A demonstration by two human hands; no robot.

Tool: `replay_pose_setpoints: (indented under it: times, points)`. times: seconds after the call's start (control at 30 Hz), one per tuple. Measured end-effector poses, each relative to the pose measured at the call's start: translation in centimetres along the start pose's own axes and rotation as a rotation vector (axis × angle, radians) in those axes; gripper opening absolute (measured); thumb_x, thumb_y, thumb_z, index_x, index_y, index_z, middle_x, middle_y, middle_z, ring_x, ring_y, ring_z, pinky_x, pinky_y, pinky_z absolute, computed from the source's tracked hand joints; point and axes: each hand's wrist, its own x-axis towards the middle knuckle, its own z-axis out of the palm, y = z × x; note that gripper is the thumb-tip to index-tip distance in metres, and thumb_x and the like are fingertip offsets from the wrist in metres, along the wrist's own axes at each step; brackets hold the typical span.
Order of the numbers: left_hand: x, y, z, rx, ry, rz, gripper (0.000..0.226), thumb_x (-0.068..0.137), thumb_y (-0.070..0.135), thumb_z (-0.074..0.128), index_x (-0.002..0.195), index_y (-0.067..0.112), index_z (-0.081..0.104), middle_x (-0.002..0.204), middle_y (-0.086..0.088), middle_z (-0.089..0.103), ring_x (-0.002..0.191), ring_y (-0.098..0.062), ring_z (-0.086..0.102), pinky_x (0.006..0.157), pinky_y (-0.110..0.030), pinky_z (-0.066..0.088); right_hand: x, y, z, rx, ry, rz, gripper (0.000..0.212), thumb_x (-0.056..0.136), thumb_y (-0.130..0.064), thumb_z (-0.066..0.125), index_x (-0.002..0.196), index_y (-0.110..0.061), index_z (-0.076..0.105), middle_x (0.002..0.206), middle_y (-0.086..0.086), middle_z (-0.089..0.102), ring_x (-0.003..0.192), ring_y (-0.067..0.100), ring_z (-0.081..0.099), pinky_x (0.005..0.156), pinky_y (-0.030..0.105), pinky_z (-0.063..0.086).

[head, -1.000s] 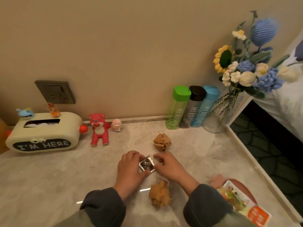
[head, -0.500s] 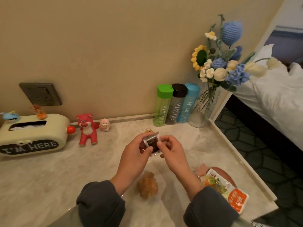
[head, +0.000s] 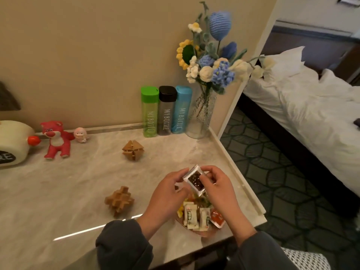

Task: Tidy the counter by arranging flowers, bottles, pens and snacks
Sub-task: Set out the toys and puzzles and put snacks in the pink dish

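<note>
Nearest the viewer, a shallow pinkish dish (head: 203, 233) sits at the front right corner of the pale marble counter (head: 58, 191), holding white-and-green wrapped snacks (head: 191, 217) and an orange-red packet (head: 217, 219). Directly above the dish, the left hand (head: 167, 193) and right hand (head: 218, 186) together hold a small silver-edged sachet (head: 194, 180) with dark contents. Each hand pinches one side, and the right thumb lies across the sachet's face. The sachet is tilted and clear of the dish. Left of the hands lies a notched wooden puzzle (head: 119, 200), with a second, pointed wooden puzzle (head: 133, 151) further back. Against the wall stand green (head: 149, 112), black (head: 167, 111) and blue (head: 182, 110) bottles, touching side by side. Beside them is a glass vase (head: 201, 117) of crocheted flowers (head: 210, 61).
</note>
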Motion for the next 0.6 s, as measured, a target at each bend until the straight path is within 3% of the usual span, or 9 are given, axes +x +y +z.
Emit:
replay_pose_setpoints:
  times: [0.1, 0.2, 0.27, 0.33, 0.4, 0.5, 0.6]
  points:
    - [-0.4, 0.2, 2.7, 0.002, -0.016, -0.023, 0.045, 0.086, 0.016, 0.061, 0.126, 0.037, 0.057, 0.12, 0.016, 0.06, 0.108, 0.004, 0.056, 0.098, -0.027, 0.047, -0.2, 2.2, -1.7, -0.159, 0.029, 0.001, 0.015, 0.091, -0.03, 0.058, 0.096, -0.044, 0.06, 0.08, -0.014, 0.067, 0.076, -0.001, 0.063, 0.068, 0.027, 0.051]
    - [-0.7, 0.2, 4.7, 0.042, -0.012, 0.01, 0.048, 0.089, 0.011, 0.056, 0.116, 0.051, 0.055, 0.115, 0.02, 0.061, 0.113, 0.002, 0.054, 0.103, -0.031, 0.042, -0.3, 3.8, -2.4, -0.234, 0.066, -0.034, 0.012, 0.09, -0.032, 0.057, 0.098, -0.042, 0.059, 0.089, -0.018, 0.066, 0.085, 0.0, 0.061, 0.071, 0.029, 0.053]
    - [-0.8, -0.1, 6.0, 0.139, 0.008, -0.018, 0.049, 0.093, 0.012, 0.052, 0.13, 0.044, 0.049, 0.138, 0.009, 0.05, 0.135, -0.01, 0.038, 0.116, -0.035, 0.026, -0.3, 4.6, -2.7, -0.283, 0.107, -0.081, 0.011, 0.089, -0.035, 0.059, 0.095, -0.043, 0.058, 0.087, -0.02, 0.065, 0.083, -0.001, 0.06, 0.069, 0.03, 0.053]
    - [-1.0, -0.6, 6.7, 0.224, 0.015, -0.052, 0.05, 0.096, 0.016, 0.048, 0.14, 0.039, 0.041, 0.153, 0.009, 0.033, 0.144, -0.013, 0.019, 0.118, -0.03, 0.011, -0.2, 5.1, -2.7, -0.332, 0.169, -0.108, 0.01, 0.087, -0.036, 0.061, 0.09, -0.044, 0.056, 0.08, -0.02, 0.063, 0.078, 0.001, 0.059, 0.067, 0.034, 0.054]
    - [-1.5, -0.8, 7.3, 0.265, 0.066, -0.09, 0.054, 0.096, 0.019, 0.047, 0.144, 0.039, 0.033, 0.156, 0.01, 0.026, 0.146, -0.013, 0.011, 0.114, -0.026, 0.006, 0.0, 5.7, -3.0, -0.413, 0.172, -0.137, 0.011, 0.085, -0.036, 0.064, 0.085, -0.042, 0.055, 0.075, -0.018, 0.061, 0.075, 0.004, 0.058, 0.07, 0.037, 0.053]
    - [-2.2, -1.4, 7.9, 0.357, 0.163, -0.217, 0.061, 0.095, 0.026, 0.048, 0.148, 0.037, 0.02, 0.159, 0.004, 0.015, 0.147, -0.021, 0.001, 0.118, -0.035, 0.003, 0.3, 6.8, -3.1, -0.561, 0.06, -0.147, 0.011, 0.084, -0.038, 0.064, 0.08, -0.037, 0.054, 0.073, -0.017, 0.058, 0.075, 0.005, 0.055, 0.075, 0.031, 0.044]
    - [-2.9, -2.2, 8.7, 0.393, 0.24, -0.393, 0.074, 0.093, 0.036, 0.052, 0.151, 0.025, 0.009, 0.161, -0.001, -0.001, 0.147, -0.025, -0.008, 0.119, -0.039, 0.001, 0.4, 7.3, -2.9, -0.531, -0.036, -0.139, 0.013, 0.083, -0.036, 0.065, 0.086, -0.038, 0.052, 0.088, -0.017, 0.053, 0.085, 0.005, 0.05, 0.071, 0.024, 0.038]
